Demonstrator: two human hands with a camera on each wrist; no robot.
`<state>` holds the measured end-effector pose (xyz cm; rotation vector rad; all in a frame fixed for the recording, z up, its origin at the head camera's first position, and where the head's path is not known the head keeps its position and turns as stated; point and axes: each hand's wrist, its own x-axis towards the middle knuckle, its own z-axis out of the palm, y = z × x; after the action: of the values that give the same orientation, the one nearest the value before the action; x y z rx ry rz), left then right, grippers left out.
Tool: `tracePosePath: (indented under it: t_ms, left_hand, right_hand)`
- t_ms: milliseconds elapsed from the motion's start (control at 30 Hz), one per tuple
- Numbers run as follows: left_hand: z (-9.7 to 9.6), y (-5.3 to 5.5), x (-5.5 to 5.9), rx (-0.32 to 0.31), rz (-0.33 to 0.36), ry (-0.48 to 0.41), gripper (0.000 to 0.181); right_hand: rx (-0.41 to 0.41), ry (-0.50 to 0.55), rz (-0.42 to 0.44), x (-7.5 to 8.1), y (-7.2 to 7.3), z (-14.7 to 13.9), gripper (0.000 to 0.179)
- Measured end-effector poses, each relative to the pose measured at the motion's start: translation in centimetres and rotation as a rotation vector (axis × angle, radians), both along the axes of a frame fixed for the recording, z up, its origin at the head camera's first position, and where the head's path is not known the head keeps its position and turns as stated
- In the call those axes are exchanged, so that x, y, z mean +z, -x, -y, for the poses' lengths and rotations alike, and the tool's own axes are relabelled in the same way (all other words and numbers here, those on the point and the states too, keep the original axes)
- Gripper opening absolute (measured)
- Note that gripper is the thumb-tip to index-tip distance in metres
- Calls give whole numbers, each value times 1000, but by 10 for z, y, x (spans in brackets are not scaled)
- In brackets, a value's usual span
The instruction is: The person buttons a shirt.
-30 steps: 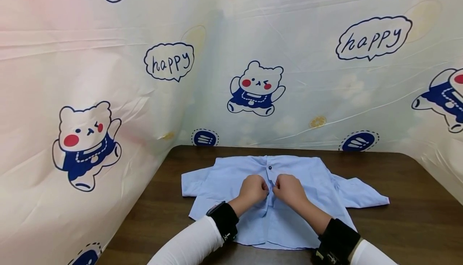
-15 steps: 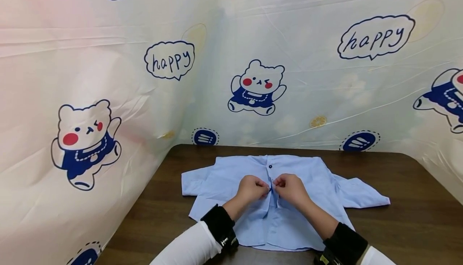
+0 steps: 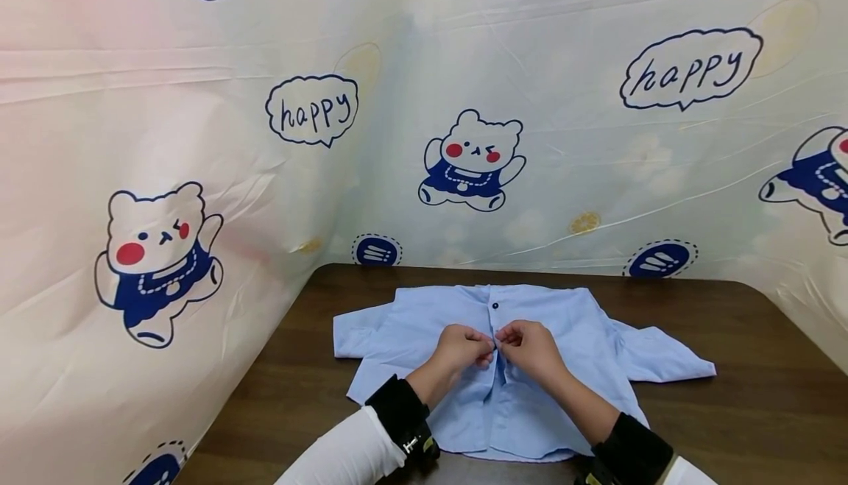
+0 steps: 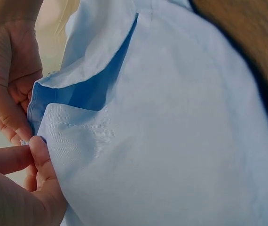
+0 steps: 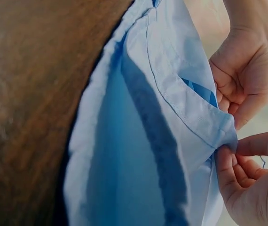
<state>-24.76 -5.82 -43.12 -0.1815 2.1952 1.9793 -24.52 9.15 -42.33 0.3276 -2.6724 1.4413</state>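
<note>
A light blue short-sleeved shirt [image 3: 556, 316] lies spread on the table, its collar end away from me. Its front placket is lifted between my two hands. My left hand [image 3: 458, 347] pinches one front edge at mid-chest. Thumb and index finger of my right hand [image 3: 531, 347] pinch the other edge, fingertips right beside the left ones. One dark button [image 3: 495, 306] shows higher on the placket. In the right wrist view, the raised placket [image 5: 202, 120] runs into my right fingertips. In the left wrist view, a folded edge [image 4: 66, 115] bulges open beside the pinching fingers.
The brown wooden table [image 3: 265, 397] extends on both sides of the shirt. Behind and to the left hangs a pale printed curtain [image 3: 563, 161] with cartoon bears. Black bands [image 3: 397, 411] circle both wrists, over white sleeves.
My fingers have loosened from tightly curled to a finer fingertip pinch, and both sets of fingertips have come closer together at the placket. The rest of the shirt lies nearly as before.
</note>
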Motion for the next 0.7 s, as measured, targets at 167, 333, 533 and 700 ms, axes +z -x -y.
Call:
tracePosePath:
  t_ms: [167,333,533,700]
  left_hand:
    - [1,1,-1,-29,37,-71,4]
    - [1,2,-5,-88,54,-149,4]
    - [2,1,-4,-74,81,-183,5]
    - [0,-1,-2,2,77,-119,10]
  right_hand:
    - [30,169,128,-2,3,-1,9]
    - [50,313,236,-7,7,-4,10]
    - [23,239,248,-6,3,-6,8]
    - [40,194,211,-7,1,-6,10]
